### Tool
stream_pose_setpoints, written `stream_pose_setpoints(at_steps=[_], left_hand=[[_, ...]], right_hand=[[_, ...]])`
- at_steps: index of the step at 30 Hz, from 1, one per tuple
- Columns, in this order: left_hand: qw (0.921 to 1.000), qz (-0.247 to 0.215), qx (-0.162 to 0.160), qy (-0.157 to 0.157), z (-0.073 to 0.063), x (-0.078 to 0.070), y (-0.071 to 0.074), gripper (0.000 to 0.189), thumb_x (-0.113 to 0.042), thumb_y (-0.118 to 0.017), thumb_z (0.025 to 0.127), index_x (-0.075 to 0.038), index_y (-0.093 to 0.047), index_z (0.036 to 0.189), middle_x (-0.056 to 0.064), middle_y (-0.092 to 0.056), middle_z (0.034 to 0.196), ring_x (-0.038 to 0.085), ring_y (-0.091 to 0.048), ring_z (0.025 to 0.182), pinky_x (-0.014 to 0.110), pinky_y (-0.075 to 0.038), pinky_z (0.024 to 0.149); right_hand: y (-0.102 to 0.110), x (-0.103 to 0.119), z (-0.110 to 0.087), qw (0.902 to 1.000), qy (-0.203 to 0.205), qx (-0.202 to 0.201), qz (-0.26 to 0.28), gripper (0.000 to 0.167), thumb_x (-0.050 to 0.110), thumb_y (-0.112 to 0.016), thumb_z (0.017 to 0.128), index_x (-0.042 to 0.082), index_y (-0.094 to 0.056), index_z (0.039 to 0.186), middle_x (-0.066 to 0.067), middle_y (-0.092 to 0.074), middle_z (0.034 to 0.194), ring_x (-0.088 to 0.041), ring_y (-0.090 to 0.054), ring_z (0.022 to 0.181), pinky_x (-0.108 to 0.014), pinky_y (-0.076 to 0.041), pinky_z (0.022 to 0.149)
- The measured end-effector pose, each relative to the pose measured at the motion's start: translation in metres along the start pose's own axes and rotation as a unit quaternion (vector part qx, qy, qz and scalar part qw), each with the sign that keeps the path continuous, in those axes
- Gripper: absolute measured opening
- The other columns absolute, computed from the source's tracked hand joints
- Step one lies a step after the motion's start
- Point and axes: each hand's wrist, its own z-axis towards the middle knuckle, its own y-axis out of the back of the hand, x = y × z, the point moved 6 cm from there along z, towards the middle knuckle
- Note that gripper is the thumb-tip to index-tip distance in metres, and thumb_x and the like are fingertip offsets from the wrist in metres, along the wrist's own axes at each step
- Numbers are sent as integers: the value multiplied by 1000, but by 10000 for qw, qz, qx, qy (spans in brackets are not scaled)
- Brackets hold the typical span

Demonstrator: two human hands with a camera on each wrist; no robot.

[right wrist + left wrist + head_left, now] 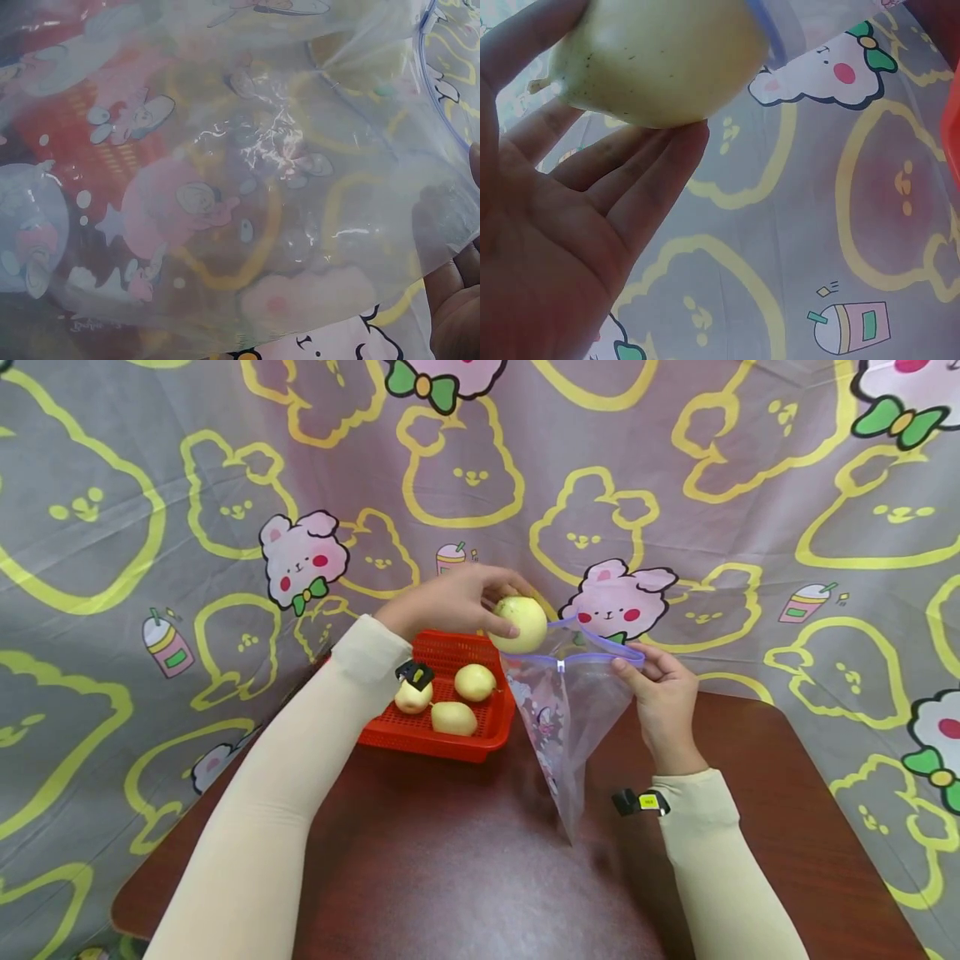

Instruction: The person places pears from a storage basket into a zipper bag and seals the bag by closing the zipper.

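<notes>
My left hand [467, 600] grips a pale yellow pear [522, 625] between thumb and fingers, right at the mouth of a clear zip bag [564, 718]. In the left wrist view the pear [660, 60] shows its stem toward the palm, and its far end meets the purple zip edge [771, 30]. My right hand [663, 693] pinches the bag's purple rim at its right corner, so the bag hangs with its mouth parted. Printed cartoon figures cover the bag [225, 187] in the right wrist view, where part of my right hand [454, 300] shows at the edge.
A red plastic basket [427, 745] stands at the back left of the brown table [480, 860], holding several pears, including one pear [475, 682] near its right side. Behind the table hangs a grey curtain [480, 460] with cartoon prints.
</notes>
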Motion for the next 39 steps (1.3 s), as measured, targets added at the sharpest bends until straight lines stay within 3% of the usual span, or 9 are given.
stream_pose_setpoints(at_steps=[9, 18, 24, 39], left_hand=[[9979, 428, 288, -392, 3, -4, -16, 36, -24, -79, 83, -17, -66, 116, -7, -65, 102, 13, -58, 94, 34, -48, 87], [9930, 772, 892, -87, 1, 1, -38, 40, -26, -75, 87, -16, -62, 124, -6, -62, 106, 14, -55, 93, 29, -46, 82], [9876, 1218, 990, -76, 2, 1, -49, 48, -27, -74, 88, -17, -60, 132, -6, -59, 107, 14, -51, 94, 28, -45, 79], [9859, 1081, 1219, -378, 5, -5, -64, 50, -28, -73, 88, -20, -59, 136, -7, -61, 107, 15, -52, 91, 28, -46, 76]], right_hand=[[-3, -2, 0, 9999, -13, -90, 65, 30, -10, -77, 77, -6, -71, 105, -9, -73, 86, -14, -69, 75, -23, -54, 71], [-4, -5, -1, 9998, 92, -8, 192, 28, -11, -75, 78, -6, -70, 105, -9, -73, 83, -13, -69, 73, -24, -55, 70], [-7, -6, -4, 9998, 105, 90, 118, 27, -10, -74, 79, -8, -69, 106, -8, -73, 85, -13, -69, 74, -24, -55, 72], [-10, -8, -7, 9997, 107, 198, -72, 27, -5, -75, 81, -7, -70, 107, -8, -72, 84, -11, -66, 71, -23, -54, 69]])
